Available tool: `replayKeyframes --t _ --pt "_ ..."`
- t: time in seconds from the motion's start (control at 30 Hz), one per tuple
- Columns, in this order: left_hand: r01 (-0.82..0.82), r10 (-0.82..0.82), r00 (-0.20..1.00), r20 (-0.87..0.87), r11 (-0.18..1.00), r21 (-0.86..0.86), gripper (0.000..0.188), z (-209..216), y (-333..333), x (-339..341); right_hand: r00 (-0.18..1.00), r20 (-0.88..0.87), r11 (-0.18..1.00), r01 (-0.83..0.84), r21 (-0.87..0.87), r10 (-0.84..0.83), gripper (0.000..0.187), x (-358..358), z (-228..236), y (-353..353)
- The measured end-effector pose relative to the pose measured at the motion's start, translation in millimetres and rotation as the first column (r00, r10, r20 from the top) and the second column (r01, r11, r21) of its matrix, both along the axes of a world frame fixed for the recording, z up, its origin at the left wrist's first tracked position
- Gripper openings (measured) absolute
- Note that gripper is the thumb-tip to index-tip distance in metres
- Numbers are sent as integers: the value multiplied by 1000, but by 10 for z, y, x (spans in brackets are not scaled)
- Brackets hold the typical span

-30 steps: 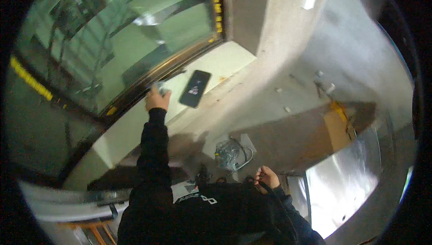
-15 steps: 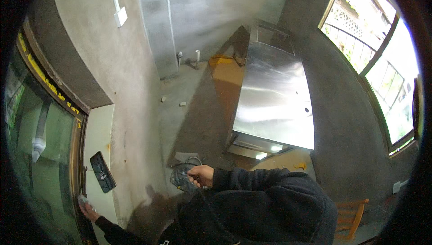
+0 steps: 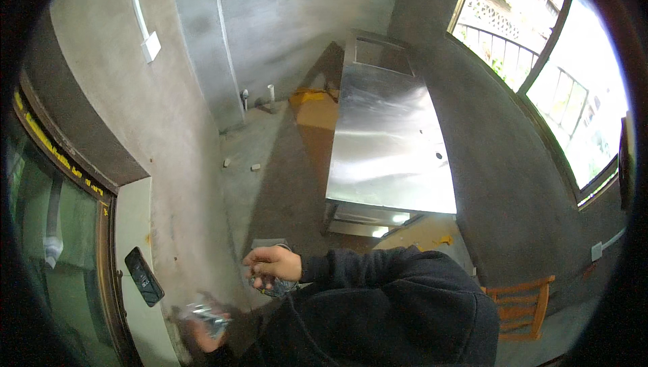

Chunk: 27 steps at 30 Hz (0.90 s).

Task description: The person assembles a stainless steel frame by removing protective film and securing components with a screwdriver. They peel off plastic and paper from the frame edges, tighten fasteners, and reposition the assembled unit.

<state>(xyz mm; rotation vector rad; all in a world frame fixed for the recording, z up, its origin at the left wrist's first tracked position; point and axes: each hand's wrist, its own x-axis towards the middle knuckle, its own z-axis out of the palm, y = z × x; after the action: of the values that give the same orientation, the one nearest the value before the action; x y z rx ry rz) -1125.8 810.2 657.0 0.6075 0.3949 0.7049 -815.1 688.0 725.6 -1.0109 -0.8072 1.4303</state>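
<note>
My left hand (image 3: 210, 340), low and left of the middle, is smeared by motion. Its fingers are round a small clear plastic packet (image 3: 206, 318) with shiny pieces in it. Right of it, my right hand (image 3: 275, 263) is closed at the top of a dark, see-through bundle (image 3: 273, 287), perhaps a plastic bag; its contents I cannot make out. The hand hides part of it. A dark phone (image 3: 144, 278) lies on the pale ledge (image 3: 133, 218) beside the window at the left, apart from both hands.
A shiny metal-topped counter (image 3: 388, 144) with a cut-out stands ahead, cardboard (image 3: 315, 114) beside it. Small white bits (image 3: 255, 167) and an upright pipe stub (image 3: 271, 90) are on the floor. A wooden chair (image 3: 523, 306) stands at the lower right, below a bright window (image 3: 540, 63).
My left hand has come away from the window ledge, moving right with the packet toward my right hand. My right hand has shifted slightly left and turned. The whole view has swung a little.
</note>
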Motion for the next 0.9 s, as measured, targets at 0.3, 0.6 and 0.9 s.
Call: replayKeyframes --t 0.3,0.6,0.9 --pt "367 -310 923 -228 889 275 50 201 -817 1208 599 780 876 -262 405 -181 18 26 444 -255" --pt "477 -403 879 -256 762 438 54 489 -808 1562 577 808 930 -219 295 -120 20 232 349 -363" --pt "578 -418 772 -480 776 254 69 322 -935 1437 484 865 893 -437 108 132 20 291 404 -448"
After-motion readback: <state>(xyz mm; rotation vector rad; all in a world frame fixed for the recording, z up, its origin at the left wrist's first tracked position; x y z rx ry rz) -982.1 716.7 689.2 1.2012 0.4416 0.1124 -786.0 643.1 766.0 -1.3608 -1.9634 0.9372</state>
